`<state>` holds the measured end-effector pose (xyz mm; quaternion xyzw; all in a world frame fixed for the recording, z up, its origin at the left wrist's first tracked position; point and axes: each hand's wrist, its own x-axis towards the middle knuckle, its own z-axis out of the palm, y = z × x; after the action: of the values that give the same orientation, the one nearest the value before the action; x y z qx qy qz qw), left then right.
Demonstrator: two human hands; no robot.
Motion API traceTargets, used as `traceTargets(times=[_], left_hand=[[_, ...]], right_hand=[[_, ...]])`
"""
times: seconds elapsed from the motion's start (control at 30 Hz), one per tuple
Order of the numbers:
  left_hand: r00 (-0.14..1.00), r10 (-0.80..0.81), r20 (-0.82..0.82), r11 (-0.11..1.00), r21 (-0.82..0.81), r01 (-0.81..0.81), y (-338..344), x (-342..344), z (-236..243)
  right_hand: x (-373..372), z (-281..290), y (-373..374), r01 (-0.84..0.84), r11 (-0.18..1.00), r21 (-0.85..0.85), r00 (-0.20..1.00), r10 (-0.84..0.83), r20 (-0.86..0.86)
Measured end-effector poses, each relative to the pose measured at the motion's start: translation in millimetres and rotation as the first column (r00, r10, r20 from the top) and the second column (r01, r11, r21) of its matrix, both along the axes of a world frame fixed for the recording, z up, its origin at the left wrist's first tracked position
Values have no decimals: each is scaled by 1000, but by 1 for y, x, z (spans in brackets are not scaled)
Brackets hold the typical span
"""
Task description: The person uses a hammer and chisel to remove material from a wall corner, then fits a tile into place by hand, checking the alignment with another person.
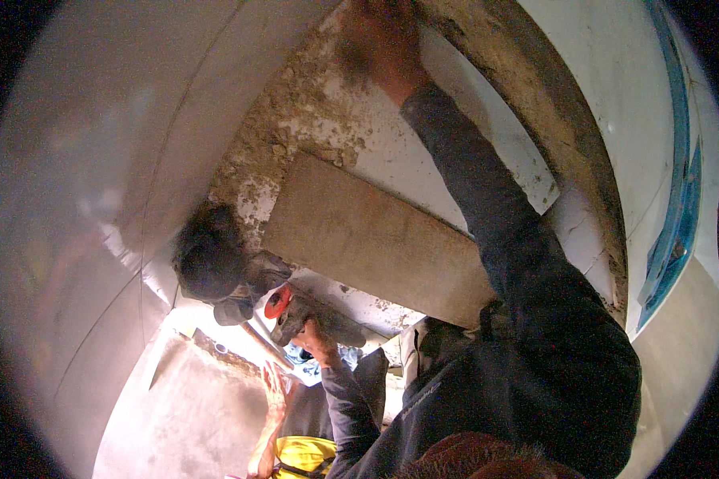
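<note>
My left hand, in a dark sleeve, is closed on a dark, dusty object with a red end; its exact kind does not show. Beside it lies a long dark grey form that I cannot make out. Stretched far forward, my right hand is at the upper edge, near the mortar-crusted floor. Motion smears its fingers, so what they hold, if anything, is hidden. Between my two arms lies a large brown-grey tile, set at a slant over the pale floor.
A black rounded container stands left of the tile. Another person's hand reaches in near my left hand, beside yellow clothing. Pale glossy walls rise at the left; a dirty curved ledge and blue strip run along the right.
</note>
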<state>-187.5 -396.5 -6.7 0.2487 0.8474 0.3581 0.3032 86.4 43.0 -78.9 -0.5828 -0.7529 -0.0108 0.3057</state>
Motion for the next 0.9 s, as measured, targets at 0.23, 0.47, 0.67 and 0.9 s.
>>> traceTargets(times=[0.23, 0.47, 0.67, 0.9], left_hand=[[994, -14, -109, 986, -169, -5, -20, -13, -5], [937, -263, -231, 962, -130, 239, -38, -33, -28], [999, -32, 7, 999, -33, 32, -5, -6, -1], [999, 22, 44, 1000, -7, -22, -41, -28, -26]], right_hand=[[-40, 34, -40, -216, 946, -241, 974, 226, 15], [13, 33, -20, 163, 912, -377, 986, -144, 78], [0, 39, -25, 128, 967, -218, 989, -109, 96], [7, 45, -24, 113, 967, -229, 993, -104, 51]])
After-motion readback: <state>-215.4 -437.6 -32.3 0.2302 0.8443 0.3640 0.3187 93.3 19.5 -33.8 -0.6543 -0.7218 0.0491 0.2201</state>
